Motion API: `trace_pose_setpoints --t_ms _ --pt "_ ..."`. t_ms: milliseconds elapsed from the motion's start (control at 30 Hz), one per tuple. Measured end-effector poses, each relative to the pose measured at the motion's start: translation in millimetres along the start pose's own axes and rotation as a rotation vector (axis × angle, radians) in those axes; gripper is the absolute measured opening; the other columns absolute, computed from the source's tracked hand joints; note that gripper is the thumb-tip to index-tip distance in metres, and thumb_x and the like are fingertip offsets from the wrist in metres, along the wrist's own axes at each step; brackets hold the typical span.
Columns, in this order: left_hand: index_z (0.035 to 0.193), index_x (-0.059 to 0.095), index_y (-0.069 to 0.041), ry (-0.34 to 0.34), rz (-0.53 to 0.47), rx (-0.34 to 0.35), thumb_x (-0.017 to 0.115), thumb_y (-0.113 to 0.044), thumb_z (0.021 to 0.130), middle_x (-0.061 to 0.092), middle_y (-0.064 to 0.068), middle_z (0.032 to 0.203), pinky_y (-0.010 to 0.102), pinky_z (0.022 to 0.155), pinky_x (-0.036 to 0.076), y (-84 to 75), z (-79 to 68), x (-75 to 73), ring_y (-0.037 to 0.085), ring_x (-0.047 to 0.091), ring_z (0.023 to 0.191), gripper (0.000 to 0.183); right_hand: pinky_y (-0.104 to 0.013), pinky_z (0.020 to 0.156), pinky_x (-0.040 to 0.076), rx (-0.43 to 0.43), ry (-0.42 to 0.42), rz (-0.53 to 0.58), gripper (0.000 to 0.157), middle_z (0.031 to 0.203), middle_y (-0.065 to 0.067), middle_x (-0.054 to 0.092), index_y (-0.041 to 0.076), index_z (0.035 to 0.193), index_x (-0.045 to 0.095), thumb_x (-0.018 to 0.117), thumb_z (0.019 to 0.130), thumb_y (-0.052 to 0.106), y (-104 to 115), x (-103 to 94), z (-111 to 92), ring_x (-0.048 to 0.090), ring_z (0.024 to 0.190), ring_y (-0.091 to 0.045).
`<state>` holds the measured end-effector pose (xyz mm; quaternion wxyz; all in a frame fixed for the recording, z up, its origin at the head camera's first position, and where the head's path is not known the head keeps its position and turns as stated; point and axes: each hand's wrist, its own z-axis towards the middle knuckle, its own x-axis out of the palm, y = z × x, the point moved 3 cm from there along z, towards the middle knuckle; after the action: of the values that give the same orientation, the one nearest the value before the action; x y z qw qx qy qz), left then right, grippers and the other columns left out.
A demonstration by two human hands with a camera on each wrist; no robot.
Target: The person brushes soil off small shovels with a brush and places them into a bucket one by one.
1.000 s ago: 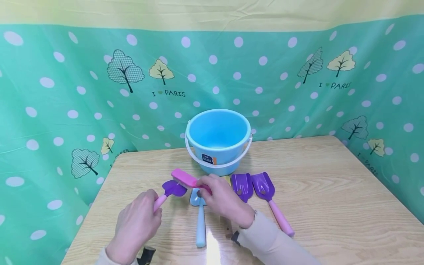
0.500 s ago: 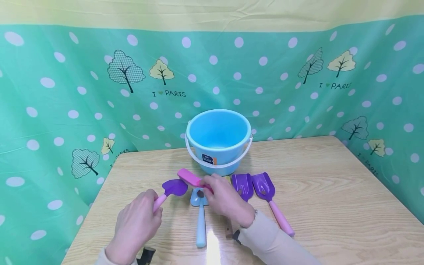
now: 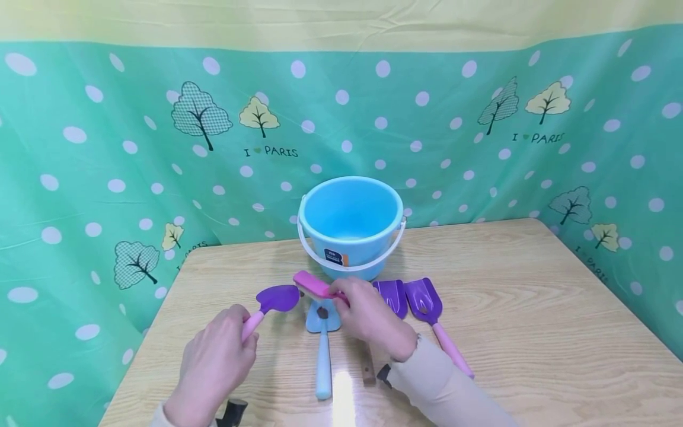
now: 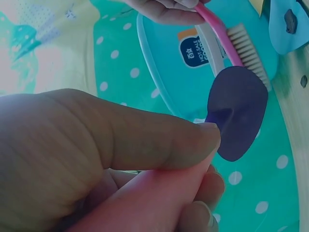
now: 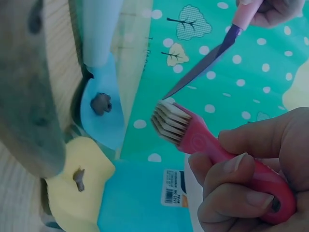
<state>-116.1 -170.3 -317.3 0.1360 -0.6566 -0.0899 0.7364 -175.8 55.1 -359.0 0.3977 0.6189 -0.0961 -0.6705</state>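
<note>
My left hand (image 3: 217, 356) grips the pink handle of a small shovel, whose purple blade (image 3: 278, 298) is raised above the table. My right hand (image 3: 373, 314) holds a pink brush (image 3: 312, 284) by its handle. In the right wrist view the brush's pale bristles (image 5: 171, 123) are close to the tip of the purple blade; whether they touch is unclear. A dark bit (image 4: 303, 81) lies on the table in the left wrist view. Below the brush rests a light blue shovel (image 3: 323, 362) with a brown clump (image 3: 322, 312) on its blade.
A light blue bucket (image 3: 352, 252) with a white handle stands at the back. Two purple shovels, one (image 3: 392, 298) partly behind my right hand and one (image 3: 424, 299) beside it, lie on the wooden table (image 3: 533, 308). A yellow shovel (image 5: 91, 166) bears another brown clump.
The brush has slid right, off the purple blade and past its edge. The shovel in my left hand has tilted and shifted slightly left. A dark bit now shows beside the blade.
</note>
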Motion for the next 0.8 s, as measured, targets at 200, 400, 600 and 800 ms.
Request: trace_pose_setpoints --t_ms 200,400,600,800 --pt "0.099 0.060 -0.003 -0.001 -0.013 -0.017 0.071 -0.010 0.079 0.051 0.003 0.073 0.031 0.047 0.037 3.1 0.6 -1.9 0.018 0.047 0.058 0.023 -0.023 0.058 0.046 -0.011 -0.004 0.012 0.020 0.092 0.000 0.059 0.008 0.108 0.067 0.058 0.091 0.006 1.3 -6.8 -0.7 0.052 0.069 -0.011" --pt "0.102 0.060 -0.001 -0.035 -0.034 -0.016 0.071 -0.013 0.082 0.053 0.004 0.075 0.032 0.048 0.039 5.2 2.1 -1.3 0.019 0.048 0.059 0.026 -0.023 0.053 0.045 -0.003 -0.001 0.007 0.020 0.089 0.001 0.057 0.008 0.109 0.067 0.059 0.090 0.006 1.9 -8.8 -2.1 0.051 0.066 -0.010" --pt "0.105 0.060 0.000 -0.061 -0.039 -0.026 0.068 -0.014 0.085 0.054 0.005 0.076 0.032 0.046 0.038 5.9 3.4 -2.8 0.020 0.048 0.058 0.026 -0.022 0.054 0.046 -0.002 0.017 0.012 0.021 0.092 0.002 0.060 0.009 0.109 0.067 0.059 0.090 0.007 0.3 -7.5 -5.6 0.052 0.067 -0.010" --pt "0.108 0.060 0.000 -0.080 -0.044 -0.027 0.065 -0.013 0.085 0.055 0.006 0.077 0.032 0.045 0.037 5.4 4.6 -5.1 0.020 0.049 0.058 0.028 -0.024 0.053 0.044 -0.008 0.022 0.038 0.021 0.086 0.004 0.058 0.011 0.109 0.068 0.060 0.090 0.009 -1.7 -11.0 -11.1 0.050 0.063 -0.010"
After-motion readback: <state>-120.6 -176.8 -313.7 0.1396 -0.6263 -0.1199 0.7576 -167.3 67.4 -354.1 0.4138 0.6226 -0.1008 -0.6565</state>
